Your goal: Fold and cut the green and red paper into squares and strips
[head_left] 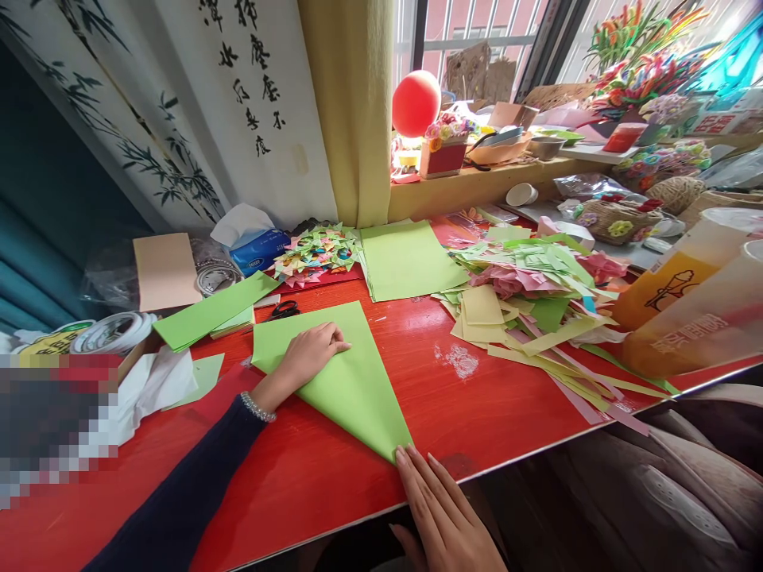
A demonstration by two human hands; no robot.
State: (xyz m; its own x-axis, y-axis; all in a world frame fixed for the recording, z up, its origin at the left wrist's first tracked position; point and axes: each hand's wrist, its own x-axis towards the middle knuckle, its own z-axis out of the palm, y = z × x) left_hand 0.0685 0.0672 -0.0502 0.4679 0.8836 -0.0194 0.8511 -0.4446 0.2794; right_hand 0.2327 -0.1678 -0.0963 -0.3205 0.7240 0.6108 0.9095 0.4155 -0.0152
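Note:
A green sheet of paper (351, 381) lies on the red table, folded across into a slanted shape that tapers to a corner near the front edge. My left hand (315, 351) rests on top of it, fingers curled into a loose fist with the thumb out, pressing on the paper. A beaded bracelet circles that wrist. At the tapered corner, my right hand (438, 508) touches the paper with fingers stretched out and side by side. Black scissors (284, 310) lie just behind the sheet's far edge.
Behind lies a stack of green paper (411, 260) beside a pile of folded paper shapes (315, 253). Paper strips (530, 318) heap up on the right, by cups of orange drink (703, 310). A folded green strip (218, 310) and white rolls (113, 332) sit left.

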